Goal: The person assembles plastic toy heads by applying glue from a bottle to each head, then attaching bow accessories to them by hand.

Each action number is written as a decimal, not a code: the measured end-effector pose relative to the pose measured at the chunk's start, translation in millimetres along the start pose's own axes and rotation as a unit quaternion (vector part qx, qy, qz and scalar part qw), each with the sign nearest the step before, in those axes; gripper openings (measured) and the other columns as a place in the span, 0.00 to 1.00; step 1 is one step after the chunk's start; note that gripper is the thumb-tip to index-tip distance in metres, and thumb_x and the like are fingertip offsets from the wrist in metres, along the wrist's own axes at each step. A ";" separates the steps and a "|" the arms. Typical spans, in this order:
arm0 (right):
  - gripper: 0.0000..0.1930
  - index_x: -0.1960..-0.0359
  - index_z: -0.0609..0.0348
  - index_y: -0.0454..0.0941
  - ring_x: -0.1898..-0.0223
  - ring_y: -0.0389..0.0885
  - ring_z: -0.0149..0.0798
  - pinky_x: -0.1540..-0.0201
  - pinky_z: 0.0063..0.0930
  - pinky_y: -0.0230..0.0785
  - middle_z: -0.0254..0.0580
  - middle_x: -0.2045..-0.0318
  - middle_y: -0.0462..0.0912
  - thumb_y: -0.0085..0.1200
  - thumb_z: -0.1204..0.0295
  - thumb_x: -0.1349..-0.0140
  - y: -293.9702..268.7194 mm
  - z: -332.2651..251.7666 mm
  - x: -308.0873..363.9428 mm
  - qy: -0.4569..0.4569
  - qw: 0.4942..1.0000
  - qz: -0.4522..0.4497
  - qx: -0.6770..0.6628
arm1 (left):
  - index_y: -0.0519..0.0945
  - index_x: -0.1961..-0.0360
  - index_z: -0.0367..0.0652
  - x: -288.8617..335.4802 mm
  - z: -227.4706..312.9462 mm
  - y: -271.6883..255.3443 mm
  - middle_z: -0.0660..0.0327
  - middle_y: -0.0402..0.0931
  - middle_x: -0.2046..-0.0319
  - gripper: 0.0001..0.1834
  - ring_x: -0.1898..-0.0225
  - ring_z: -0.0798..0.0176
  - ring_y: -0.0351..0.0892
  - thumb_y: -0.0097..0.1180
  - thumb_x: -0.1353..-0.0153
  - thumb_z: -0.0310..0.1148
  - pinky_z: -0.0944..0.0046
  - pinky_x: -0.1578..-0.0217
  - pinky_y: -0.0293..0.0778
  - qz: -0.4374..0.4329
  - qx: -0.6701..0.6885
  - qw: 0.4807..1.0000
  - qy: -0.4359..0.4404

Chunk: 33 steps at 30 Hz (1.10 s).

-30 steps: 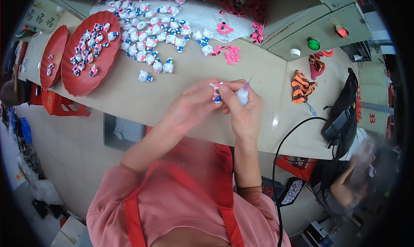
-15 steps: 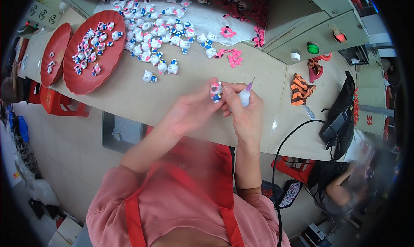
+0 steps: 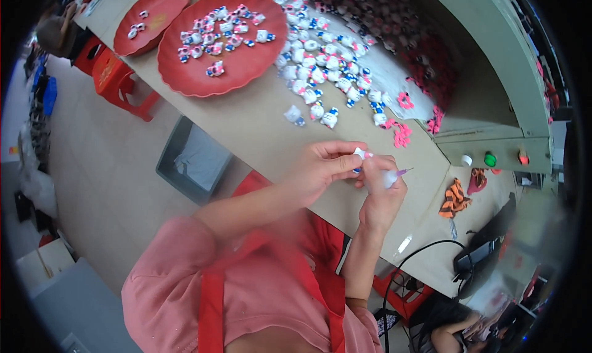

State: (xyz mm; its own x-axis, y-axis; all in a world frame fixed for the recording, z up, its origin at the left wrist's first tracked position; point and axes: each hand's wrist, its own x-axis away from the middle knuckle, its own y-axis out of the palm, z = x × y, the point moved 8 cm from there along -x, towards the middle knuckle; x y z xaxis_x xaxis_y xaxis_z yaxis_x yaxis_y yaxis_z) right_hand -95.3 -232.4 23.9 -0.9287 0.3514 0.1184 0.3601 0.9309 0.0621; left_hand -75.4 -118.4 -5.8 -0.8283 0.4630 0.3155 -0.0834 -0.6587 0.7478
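Observation:
Between the fingertips of my left hand (image 3: 316, 169) is a small white cat figurine (image 3: 359, 154) with pink and blue parts. The fingers of my right hand (image 3: 382, 202) meet it from the other side and partly cover it. That same right hand also grips a small white dropper bottle (image 3: 391, 178) with a purple needle tip, which points up and to the right. Beyond my hands lie many loose cat figurines (image 3: 330, 117) in white, pink and blue. Close to them is a little heap of pink flower-shaped pieces (image 3: 401, 134).
A large red scalloped plate (image 3: 240, 75) holds several figurines; a second red plate (image 3: 132, 43) stands left of it. On the right are a grey-green machine housing with a green button (image 3: 489, 160), a striped cloth (image 3: 454, 200) and a black cable (image 3: 425, 247). A grey bin (image 3: 165, 162) sits below the table edge.
My view has swung, so the plates and figurines appear further right. The figurine has turned from face-on to showing mostly plain white, and both hands now close around it. The bottle remains in my right hand.

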 end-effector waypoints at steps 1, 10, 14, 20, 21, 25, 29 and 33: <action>0.06 0.72 0.66 0.77 0.75 0.73 0.29 0.76 0.20 0.64 0.38 0.73 0.76 0.55 0.74 0.46 6.0 1.2 -1.6 0.001 1.000 -0.005 -0.001 | 0.72 0.53 0.31 1.8 5.4 -4.4 0.57 0.75 0.62 0.16 0.61 0.67 0.75 0.52 0.41 0.29 0.68 0.59 0.73 0.004 0.001 1.000 0.004; 0.07 0.70 0.67 0.77 0.76 0.73 0.30 0.75 0.21 0.66 0.42 0.73 0.77 0.55 0.73 0.46 19.2 4.4 -9.7 0.057 0.997 -0.048 -0.034 | 0.78 0.58 0.36 37.9 190.3 -66.1 0.56 0.76 0.60 0.12 0.56 0.62 0.74 0.53 0.45 0.24 0.65 0.56 0.69 0.289 -0.501 0.685 0.443; 0.08 0.63 0.62 0.73 0.76 0.72 0.24 0.72 0.17 0.65 0.35 0.73 0.75 0.54 0.77 0.46 7.0 6.8 -4.5 0.084 0.995 -0.044 -0.019 | 0.79 0.60 0.41 44.1 137.3 -18.0 0.57 0.73 0.61 0.13 0.60 0.59 0.73 0.55 0.48 0.22 0.63 0.58 0.68 0.198 -0.723 0.503 0.430; 0.18 0.51 0.65 0.64 0.68 0.74 0.30 0.66 0.23 0.71 0.38 0.65 0.70 0.51 0.80 0.44 -13.5 6.0 8.9 0.045 0.997 -0.059 -0.020 | 0.77 0.59 0.41 17.4 103.5 -41.7 0.61 0.72 0.64 0.16 0.72 0.67 0.73 0.56 0.51 0.18 0.67 0.70 0.70 0.147 -0.721 0.609 0.296; 0.19 0.51 0.65 0.62 0.67 0.75 0.31 0.64 0.24 0.71 0.38 0.64 0.69 0.50 0.81 0.44 -16.0 6.5 11.3 0.050 0.997 -0.062 -0.013 | 0.77 0.58 0.41 13.9 101.2 -48.0 0.61 0.72 0.65 0.17 0.74 0.69 0.72 0.57 0.51 0.18 0.68 0.73 0.70 0.165 -0.673 0.672 0.262; 0.19 0.51 0.64 0.62 0.67 0.76 0.33 0.63 0.25 0.72 0.41 0.64 0.71 0.51 0.82 0.45 -22.6 -7.2 17.2 -0.012 0.997 -0.045 -0.069 | 0.74 0.56 0.35 6.0 56.8 -19.0 0.56 0.74 0.60 0.14 0.63 0.65 0.76 0.54 0.46 0.22 0.65 0.61 0.72 0.009 -0.150 0.984 0.094; 0.18 0.55 0.63 0.65 0.69 0.76 0.30 0.64 0.21 0.68 0.42 0.68 0.75 0.51 0.85 0.48 -39.1 -15.4 20.2 0.052 0.984 0.023 -0.167 | 0.72 0.54 0.35 -8.1 17.1 24.7 0.53 0.74 0.58 0.14 0.53 0.54 0.74 0.50 0.43 0.21 0.63 0.49 0.69 -0.062 0.024 0.998 0.013; 0.14 0.60 0.68 0.68 0.76 0.72 0.29 0.72 0.17 0.64 0.45 0.69 0.75 0.50 0.75 0.48 -69.5 -31.5 34.3 -0.052 0.987 0.129 -0.076 | 0.69 0.50 0.36 -8.3 12.4 47.9 0.53 0.74 0.57 0.18 0.51 0.55 0.73 0.49 0.43 0.20 0.62 0.50 0.68 -0.079 -0.011 0.995 0.062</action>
State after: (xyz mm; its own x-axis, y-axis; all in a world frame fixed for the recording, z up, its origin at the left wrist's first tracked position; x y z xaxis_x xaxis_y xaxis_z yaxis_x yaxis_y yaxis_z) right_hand -149.4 -288.3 54.8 -0.8060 0.5900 0.0481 0.5871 0.7864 0.1921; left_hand -65.6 -146.5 34.6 -0.8659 0.4861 0.1184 -0.2299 -0.5967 0.7688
